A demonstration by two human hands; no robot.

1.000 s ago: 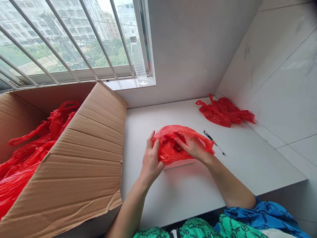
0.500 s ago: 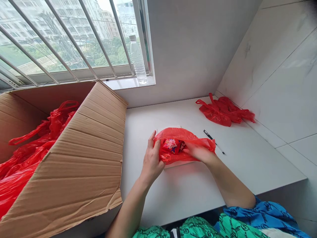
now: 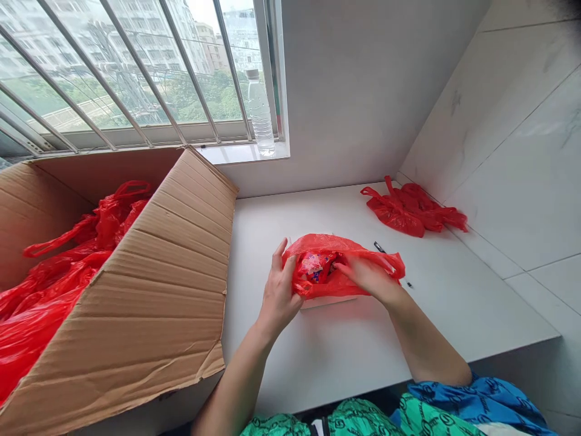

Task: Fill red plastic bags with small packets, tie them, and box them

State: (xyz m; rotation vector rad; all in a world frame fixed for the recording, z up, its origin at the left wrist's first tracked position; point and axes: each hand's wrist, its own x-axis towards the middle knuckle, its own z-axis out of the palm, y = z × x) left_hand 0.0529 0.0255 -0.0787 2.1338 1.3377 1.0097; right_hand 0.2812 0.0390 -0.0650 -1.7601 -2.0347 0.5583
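Fingers [image 3: 278,261] of both hands grip one red bag [image 3: 338,266] (open).

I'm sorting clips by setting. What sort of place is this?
Probably a small indoor packing spot by a window: a white counter, a large cardboard box full of red bags, and a barred window facing buildings.

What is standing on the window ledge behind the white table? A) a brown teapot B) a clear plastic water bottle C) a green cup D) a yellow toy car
B: a clear plastic water bottle stands upright on the white window ledge, against the barred window.
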